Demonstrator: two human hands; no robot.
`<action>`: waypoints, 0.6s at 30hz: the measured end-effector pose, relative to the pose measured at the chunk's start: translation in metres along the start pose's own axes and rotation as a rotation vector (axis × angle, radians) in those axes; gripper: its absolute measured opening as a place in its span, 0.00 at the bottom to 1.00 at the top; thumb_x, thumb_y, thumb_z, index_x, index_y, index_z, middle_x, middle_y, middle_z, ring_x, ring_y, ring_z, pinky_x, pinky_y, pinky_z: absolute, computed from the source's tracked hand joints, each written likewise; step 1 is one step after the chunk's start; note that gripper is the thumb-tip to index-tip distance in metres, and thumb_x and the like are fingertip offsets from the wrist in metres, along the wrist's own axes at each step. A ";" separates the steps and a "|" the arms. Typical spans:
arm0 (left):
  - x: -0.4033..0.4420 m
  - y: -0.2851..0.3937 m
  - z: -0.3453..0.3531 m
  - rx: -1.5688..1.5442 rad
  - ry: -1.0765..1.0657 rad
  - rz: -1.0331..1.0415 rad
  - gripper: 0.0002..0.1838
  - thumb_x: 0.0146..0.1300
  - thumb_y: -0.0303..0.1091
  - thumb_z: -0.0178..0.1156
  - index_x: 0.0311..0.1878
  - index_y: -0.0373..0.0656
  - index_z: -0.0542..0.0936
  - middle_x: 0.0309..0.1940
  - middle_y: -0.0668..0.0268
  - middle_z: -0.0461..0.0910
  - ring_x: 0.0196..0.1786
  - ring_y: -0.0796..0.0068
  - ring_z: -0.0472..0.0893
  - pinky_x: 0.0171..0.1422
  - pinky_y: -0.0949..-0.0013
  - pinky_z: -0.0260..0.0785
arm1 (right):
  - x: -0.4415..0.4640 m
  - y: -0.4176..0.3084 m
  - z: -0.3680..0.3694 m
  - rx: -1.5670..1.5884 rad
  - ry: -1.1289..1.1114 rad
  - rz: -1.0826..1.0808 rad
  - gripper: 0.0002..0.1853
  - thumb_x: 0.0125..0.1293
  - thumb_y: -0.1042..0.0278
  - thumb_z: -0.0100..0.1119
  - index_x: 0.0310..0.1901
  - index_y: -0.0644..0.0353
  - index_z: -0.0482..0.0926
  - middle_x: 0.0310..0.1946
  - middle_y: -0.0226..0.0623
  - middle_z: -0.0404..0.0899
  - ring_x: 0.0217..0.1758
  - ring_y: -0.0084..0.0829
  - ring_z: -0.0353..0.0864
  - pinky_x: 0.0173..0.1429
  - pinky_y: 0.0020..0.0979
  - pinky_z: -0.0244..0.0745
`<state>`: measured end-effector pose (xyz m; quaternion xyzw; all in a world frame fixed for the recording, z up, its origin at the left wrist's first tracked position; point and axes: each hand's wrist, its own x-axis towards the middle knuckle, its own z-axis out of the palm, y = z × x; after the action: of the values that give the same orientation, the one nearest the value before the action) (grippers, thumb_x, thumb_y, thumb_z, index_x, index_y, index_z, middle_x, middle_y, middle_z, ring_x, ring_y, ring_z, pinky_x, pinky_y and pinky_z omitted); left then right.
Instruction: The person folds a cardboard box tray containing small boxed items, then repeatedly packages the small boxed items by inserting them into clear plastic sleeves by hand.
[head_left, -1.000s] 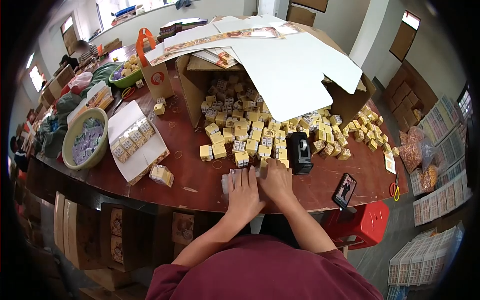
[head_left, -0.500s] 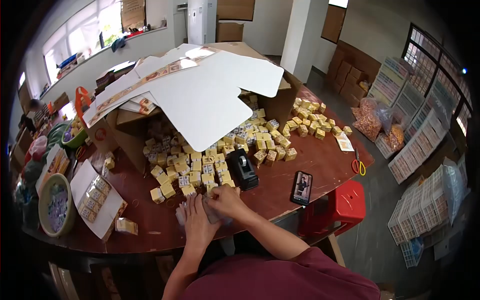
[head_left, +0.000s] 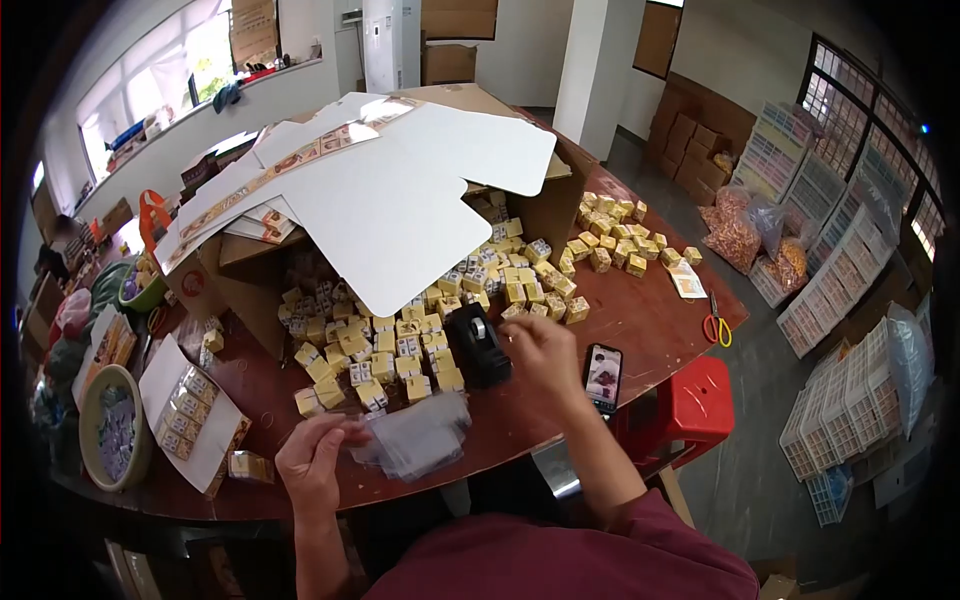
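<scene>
Clear plastic film (head_left: 422,440) is spread before the cubes (head_left: 372,395), its corner apparently pinched by the left hand (head_left: 310,465), palm inward; blur obscures the contact. Extra layers could be dragged by cling. The right hand (head_left: 548,352) is raised, fingers curled, grip indeterminable; the tape dispenser (head_left: 480,345) could be knocked by sideways travel.

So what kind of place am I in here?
Probably a small packing workshop: heaps of little yellow boxes, a black tape dispenser and stacked white crates.
</scene>
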<state>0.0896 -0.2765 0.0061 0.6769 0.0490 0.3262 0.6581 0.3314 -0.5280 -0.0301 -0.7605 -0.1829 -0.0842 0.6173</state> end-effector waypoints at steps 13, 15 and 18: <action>-0.082 -0.051 0.043 -0.826 -0.472 -0.779 0.30 0.76 0.22 0.54 0.78 0.40 0.60 0.72 0.50 0.70 0.74 0.51 0.74 0.75 0.50 0.71 | 0.057 0.122 0.004 -0.697 -0.003 -0.265 0.33 0.52 0.71 0.77 0.62 0.58 0.80 0.55 0.45 0.83 0.64 0.46 0.76 0.75 0.51 0.61; -0.085 -0.057 0.044 -0.653 -0.567 -0.799 0.29 0.75 0.22 0.55 0.77 0.39 0.63 0.72 0.51 0.71 0.74 0.51 0.73 0.76 0.50 0.70 | 0.042 0.114 -0.002 -0.189 -0.044 -0.186 0.34 0.57 0.77 0.74 0.67 0.60 0.76 0.60 0.43 0.79 0.66 0.42 0.77 0.74 0.46 0.68; -0.085 -0.066 0.049 -0.711 -0.526 -0.745 0.27 0.74 0.23 0.57 0.74 0.37 0.68 0.72 0.52 0.71 0.74 0.52 0.74 0.76 0.50 0.69 | 0.009 0.075 -0.016 0.169 -0.151 -0.195 0.36 0.61 0.85 0.69 0.72 0.64 0.70 0.66 0.40 0.72 0.69 0.36 0.77 0.72 0.37 0.75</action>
<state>0.0713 -0.3521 -0.0831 0.4094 0.0061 -0.1106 0.9056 0.3695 -0.5548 -0.0914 -0.6886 -0.3085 -0.0707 0.6524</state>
